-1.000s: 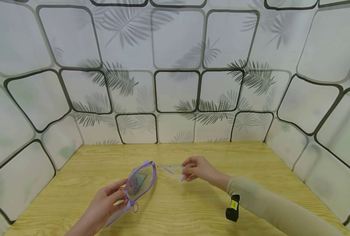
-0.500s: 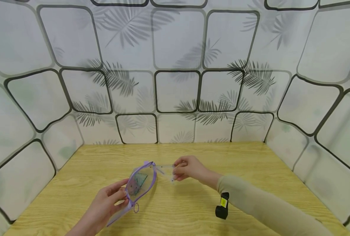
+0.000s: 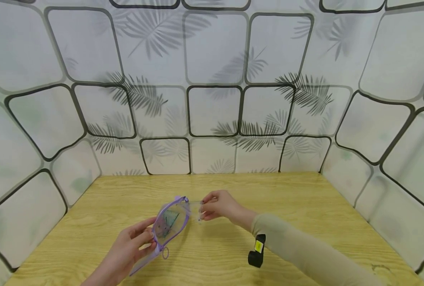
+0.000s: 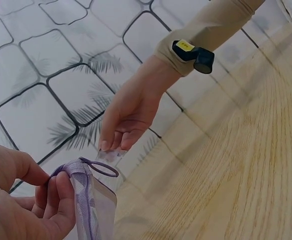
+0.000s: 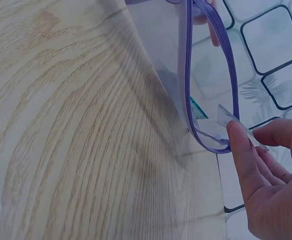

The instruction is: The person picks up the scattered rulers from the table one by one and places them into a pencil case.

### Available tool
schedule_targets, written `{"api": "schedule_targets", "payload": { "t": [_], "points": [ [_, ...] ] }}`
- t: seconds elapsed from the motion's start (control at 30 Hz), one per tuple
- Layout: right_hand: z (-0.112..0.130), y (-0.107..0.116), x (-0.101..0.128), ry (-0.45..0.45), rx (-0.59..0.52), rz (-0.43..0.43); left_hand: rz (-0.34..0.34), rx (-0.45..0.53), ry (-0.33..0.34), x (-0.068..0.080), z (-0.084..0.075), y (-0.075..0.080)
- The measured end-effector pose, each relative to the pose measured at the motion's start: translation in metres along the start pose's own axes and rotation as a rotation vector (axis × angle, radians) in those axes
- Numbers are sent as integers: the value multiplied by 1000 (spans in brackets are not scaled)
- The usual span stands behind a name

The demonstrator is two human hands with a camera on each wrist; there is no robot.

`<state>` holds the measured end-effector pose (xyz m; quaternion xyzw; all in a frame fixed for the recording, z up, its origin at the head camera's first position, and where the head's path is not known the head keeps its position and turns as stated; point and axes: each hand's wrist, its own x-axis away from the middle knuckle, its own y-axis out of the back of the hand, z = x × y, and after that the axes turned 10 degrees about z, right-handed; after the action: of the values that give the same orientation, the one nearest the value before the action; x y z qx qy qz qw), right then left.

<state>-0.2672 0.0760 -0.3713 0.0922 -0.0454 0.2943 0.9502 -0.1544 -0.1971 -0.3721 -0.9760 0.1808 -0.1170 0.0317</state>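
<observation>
My left hand (image 3: 130, 244) grips the near end of a see-through zip pouch (image 3: 188, 214) with purple trim. Its mouth is spread wide toward the right. A teal, clear-bodied flat piece with a straight edge (image 3: 171, 217) lies inside. My right hand (image 3: 220, 206) pinches a clear plastic set square (image 3: 195, 207) between thumb and fingers at the far end of the mouth. In the right wrist view, the front part of the set square (image 5: 228, 116) overlaps the zip opening (image 5: 188, 75). A purple ring (image 4: 100, 168) hangs from the pouch beside my left fingers.
A light wood-grain table (image 3: 269, 190) lies under both hands. Patterned white cloth walls (image 3: 215, 111) enclose it at the back and both sides. A black wrist camera (image 3: 257, 251) with a yellow label hangs below the right sleeve.
My right hand has moved left with the set square, whose leading end has gone from beside the pouch mouth to overlapping it. My left hand and the pouch have stayed nearly still.
</observation>
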Motion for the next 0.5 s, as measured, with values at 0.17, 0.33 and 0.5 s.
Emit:
{"api": "schedule_targets", "payload": {
  "t": [0.17, 0.33, 0.5],
  "points": [
    [1, -5, -5, -6, -22, -6, -11, 0, 0, 1, 0, -1],
    [1, -11, -8, -8, -42, -10, -6, 9, -2, 1, 0, -1],
    [1, -18, -11, -10, -37, -6, -1, 8, -1, 2, 1, -1]
  ]
}}
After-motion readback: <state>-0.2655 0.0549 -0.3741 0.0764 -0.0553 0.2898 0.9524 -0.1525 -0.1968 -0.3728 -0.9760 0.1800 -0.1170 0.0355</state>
